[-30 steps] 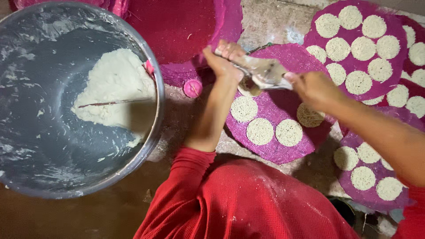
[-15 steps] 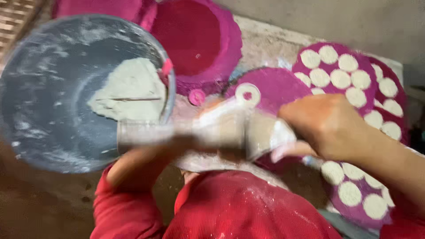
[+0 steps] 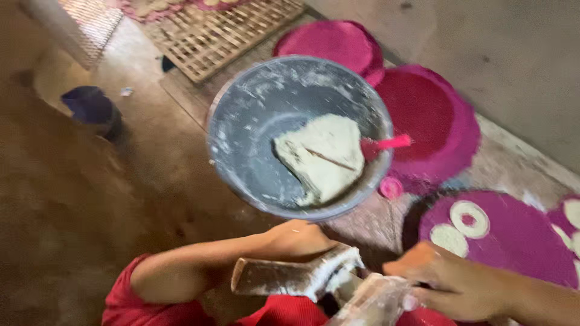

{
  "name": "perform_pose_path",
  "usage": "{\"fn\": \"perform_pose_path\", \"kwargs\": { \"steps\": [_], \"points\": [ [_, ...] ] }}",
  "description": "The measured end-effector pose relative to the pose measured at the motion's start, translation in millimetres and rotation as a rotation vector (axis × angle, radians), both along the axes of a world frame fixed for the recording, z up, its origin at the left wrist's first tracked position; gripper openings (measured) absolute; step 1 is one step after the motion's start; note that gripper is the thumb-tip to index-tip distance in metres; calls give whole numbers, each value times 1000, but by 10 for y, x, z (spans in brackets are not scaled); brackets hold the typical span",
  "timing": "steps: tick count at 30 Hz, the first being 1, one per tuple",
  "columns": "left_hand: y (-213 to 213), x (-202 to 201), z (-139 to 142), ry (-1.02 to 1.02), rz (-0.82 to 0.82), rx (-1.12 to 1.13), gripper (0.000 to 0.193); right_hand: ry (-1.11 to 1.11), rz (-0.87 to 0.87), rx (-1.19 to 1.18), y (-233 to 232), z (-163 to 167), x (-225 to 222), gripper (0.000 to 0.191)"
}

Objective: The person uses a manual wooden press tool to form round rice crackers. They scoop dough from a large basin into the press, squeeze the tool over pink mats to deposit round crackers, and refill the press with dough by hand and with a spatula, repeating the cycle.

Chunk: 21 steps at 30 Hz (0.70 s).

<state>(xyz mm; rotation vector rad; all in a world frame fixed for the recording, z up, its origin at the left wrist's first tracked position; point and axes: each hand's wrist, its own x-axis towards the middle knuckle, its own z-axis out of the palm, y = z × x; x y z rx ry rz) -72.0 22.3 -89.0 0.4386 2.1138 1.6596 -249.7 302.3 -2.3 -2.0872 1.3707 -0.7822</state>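
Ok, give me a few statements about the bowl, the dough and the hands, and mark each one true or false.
1. The bowl holds a lump of dough. True.
2. A pink scraper rests at the bowl's rim. True.
3. Both hands are inside the bowl. False: the left hand and right hand are below it, on a floury wooden press.
4. The nearest pink mat is bare. False: it carries white dough rounds.
5. A woven rack lies beyond the bowl. True.

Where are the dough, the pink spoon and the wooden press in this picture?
dough (image 3: 323, 157): head view, middle of the pale lump.
pink spoon (image 3: 389, 143): head view, on its handle.
wooden press (image 3: 284, 278): head view, floury wooden arm.
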Motion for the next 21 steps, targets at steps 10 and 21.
{"fn": "perform_pose_path", "kwargs": {
  "steps": [10,21],
  "points": [
    [-1632,468,-154,-157,401,670,63,1132,-72,-482,-1236,19,-1016,46],
    [-1515,-172,-476,261,1055,157,20,-205,-657,-236,-2451,272,-46,55]
  ]
}}
